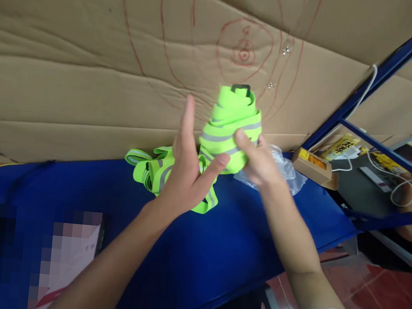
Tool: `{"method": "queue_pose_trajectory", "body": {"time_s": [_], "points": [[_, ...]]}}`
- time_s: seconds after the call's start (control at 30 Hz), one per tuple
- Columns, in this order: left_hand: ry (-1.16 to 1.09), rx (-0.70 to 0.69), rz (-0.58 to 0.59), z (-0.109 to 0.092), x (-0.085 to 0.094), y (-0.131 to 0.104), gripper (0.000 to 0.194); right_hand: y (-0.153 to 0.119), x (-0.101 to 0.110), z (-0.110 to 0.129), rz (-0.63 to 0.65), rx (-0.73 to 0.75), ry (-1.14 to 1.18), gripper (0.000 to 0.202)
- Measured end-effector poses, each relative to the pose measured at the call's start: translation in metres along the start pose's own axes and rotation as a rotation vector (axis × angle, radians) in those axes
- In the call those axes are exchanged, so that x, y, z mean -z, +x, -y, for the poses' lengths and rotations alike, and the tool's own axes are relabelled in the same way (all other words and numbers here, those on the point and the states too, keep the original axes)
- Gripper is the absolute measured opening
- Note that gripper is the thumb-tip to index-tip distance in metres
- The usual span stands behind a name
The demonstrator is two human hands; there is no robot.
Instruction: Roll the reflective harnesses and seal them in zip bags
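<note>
A rolled neon-green reflective strap (232, 128) with grey stripes and a black buckle at its top is gripped by my right hand (259, 159), thumb on the near side. The bundle is raised above the table, in front of the cardboard. My left hand (188, 167) is beside it on the left, fingers stretched upward and thumb apart, holding nothing. Whether the left thumb touches the bundle I cannot tell. Behind the left hand, more green reflective straps (150, 173) lie loosely heaped on the blue table, partly hidden by that hand.
Cardboard (71, 85) with red drawn rings stands behind the blue table (234, 243). A crumpled clear plastic bag (284, 168) and a small cardboard box (313, 166) are to the right, near a blue metal frame (389, 72). Another person's hand (408, 191) is at the far right.
</note>
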State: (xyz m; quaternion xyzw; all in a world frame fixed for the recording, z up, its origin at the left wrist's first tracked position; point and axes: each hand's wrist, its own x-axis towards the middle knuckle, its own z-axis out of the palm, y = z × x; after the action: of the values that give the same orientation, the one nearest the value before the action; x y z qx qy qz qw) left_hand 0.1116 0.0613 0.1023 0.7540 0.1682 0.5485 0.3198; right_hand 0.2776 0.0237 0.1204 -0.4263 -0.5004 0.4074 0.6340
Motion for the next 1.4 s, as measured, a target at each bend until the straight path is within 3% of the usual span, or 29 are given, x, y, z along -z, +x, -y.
{"method": "queue_pose_trajectory", "body": {"time_s": [0.07, 0.13, 0.2, 0.27, 0.33, 0.4, 0.47, 0.53, 0.6, 0.67, 0.83, 0.97, 1.1, 1.17, 1.3, 1.4], "points": [[0.071, 0.027, 0.052, 0.002, -0.005, -0.005, 0.077, 0.001, 0.048, 0.016, 0.049, -0.082, -0.103, 0.059], [0.105, 0.12, 0.176, 0.003, -0.009, -0.011, 0.052, -0.012, 0.1, 0.023, -0.023, -0.104, -0.206, 0.047], [0.204, 0.16, 0.358, 0.005, -0.018, -0.018, 0.031, -0.041, 0.145, 0.021, -0.098, -0.103, -0.227, 0.029], [0.355, 0.101, 0.516, 0.008, -0.035, -0.027, 0.024, -0.083, 0.175, 0.014, -0.167, -0.09, -0.208, 0.018], [0.464, 0.034, 0.584, 0.014, -0.063, -0.036, 0.019, -0.128, 0.186, 0.005, -0.313, -0.185, -0.197, 0.012], [0.535, 0.004, 0.588, 0.021, -0.096, -0.041, 0.02, -0.164, 0.183, -0.006, -0.557, -0.441, -0.192, 0.025], [0.593, -0.018, 0.582, 0.029, -0.126, -0.04, 0.025, -0.185, 0.174, -0.018, -0.689, -0.612, -0.149, 0.039], [0.631, -0.03, 0.576, 0.036, -0.146, -0.035, 0.018, -0.19, 0.164, -0.028, -0.704, -0.668, -0.104, 0.046], [0.651, -0.041, 0.561, 0.041, -0.15, -0.031, 0.014, -0.184, 0.157, -0.034, -0.655, -0.681, -0.087, 0.046], [0.66, -0.05, 0.527, 0.039, -0.141, -0.034, 0.014, -0.173, 0.15, -0.037, -0.572, -0.698, -0.091, 0.044], [0.672, -0.04, 0.375, 0.013, -0.093, -0.063, 0.015, -0.148, 0.122, -0.039, -0.408, -0.691, -0.043, 0.057], [0.658, -0.04, 0.298, -0.005, -0.064, -0.084, 0.013, -0.133, 0.096, -0.045, -0.282, -0.56, -0.028, 0.078], [0.572, -0.025, 0.253, -0.009, -0.043, -0.097, 0.012, -0.119, 0.079, -0.045, -0.17, -0.396, -0.127, 0.068], [0.329, 0.083, 0.145, -0.008, -0.033, -0.103, 0.018, -0.113, 0.072, -0.043, -0.138, -0.401, -0.081, 0.061], [-0.581, 0.598, -0.164, -0.004, -0.016, -0.106, 0.058, -0.1, 0.056, -0.041, -0.072, -0.487, 0.067, 0.064], [-0.954, 0.808, -0.089, -0.006, -0.012, -0.096, 0.086, -0.086, 0.036, -0.048, 0.045, -0.458, 0.017, 0.059]]}}
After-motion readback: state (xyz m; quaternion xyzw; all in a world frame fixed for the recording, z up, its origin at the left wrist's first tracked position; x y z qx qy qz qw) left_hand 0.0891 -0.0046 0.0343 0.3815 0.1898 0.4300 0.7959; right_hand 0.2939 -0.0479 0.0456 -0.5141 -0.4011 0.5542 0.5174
